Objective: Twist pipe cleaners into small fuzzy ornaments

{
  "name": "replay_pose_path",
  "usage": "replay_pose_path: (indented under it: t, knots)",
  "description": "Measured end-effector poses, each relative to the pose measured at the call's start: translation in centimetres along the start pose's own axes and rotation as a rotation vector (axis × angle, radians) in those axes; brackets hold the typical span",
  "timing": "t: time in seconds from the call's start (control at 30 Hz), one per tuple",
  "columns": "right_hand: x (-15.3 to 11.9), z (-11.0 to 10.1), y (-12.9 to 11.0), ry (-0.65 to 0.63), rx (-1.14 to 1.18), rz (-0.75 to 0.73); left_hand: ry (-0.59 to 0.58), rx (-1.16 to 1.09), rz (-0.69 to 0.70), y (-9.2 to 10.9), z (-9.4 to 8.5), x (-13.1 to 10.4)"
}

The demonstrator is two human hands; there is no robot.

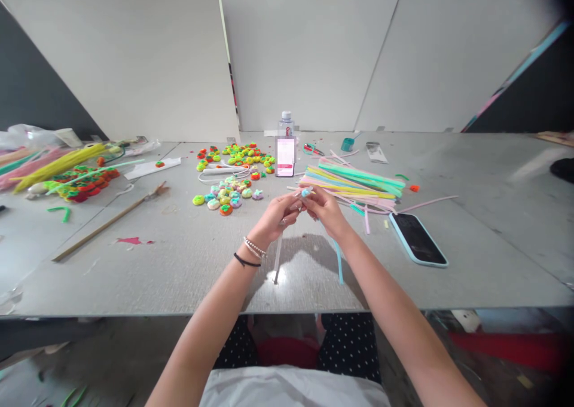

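Observation:
Above the middle of the table, my left hand (283, 211) and my right hand (325, 208) meet, fingers pinched together. Between their fingertips is a small light-blue coil of pipe cleaner (307, 192). A pale pipe cleaner (278, 257) dangles below my left hand, and a blue pipe cleaner tail (338, 263) hangs below my right. Fingers hide how these strands join the coil. Just beyond my right hand lies a bundle of pastel pipe cleaners (359, 183). Left of my hands sit several small pastel pipe-cleaner flowers or fruits (233, 193).
A lit phone (285, 156) stands upright before a bottle (286, 123). Another phone (419, 239) lies at right. Red-green pieces (249, 154) are grouped at the back, with more pipe cleaners (58, 162) far left. A wooden stick (107, 225) lies at left; white panels (309, 54) border the back.

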State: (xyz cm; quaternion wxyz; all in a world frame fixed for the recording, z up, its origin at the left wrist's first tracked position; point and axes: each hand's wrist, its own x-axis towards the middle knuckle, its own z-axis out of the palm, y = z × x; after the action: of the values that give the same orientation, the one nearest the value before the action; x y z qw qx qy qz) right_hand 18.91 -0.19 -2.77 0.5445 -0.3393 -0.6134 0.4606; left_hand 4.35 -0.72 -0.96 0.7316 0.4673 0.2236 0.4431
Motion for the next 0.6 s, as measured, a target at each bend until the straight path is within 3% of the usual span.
replay_pose_path:
  t: [0.13, 0.6]
  knots:
    - [0.1, 0.1, 0.3, 0.012, -0.01, -0.014, -0.052, -0.164, -0.123, 0.4, -0.3, -0.1]
    - [0.2, -0.5, 0.3, 0.041, -0.125, -0.128, -0.175, -0.409, -0.317, 0.6, -1.6, -0.1]
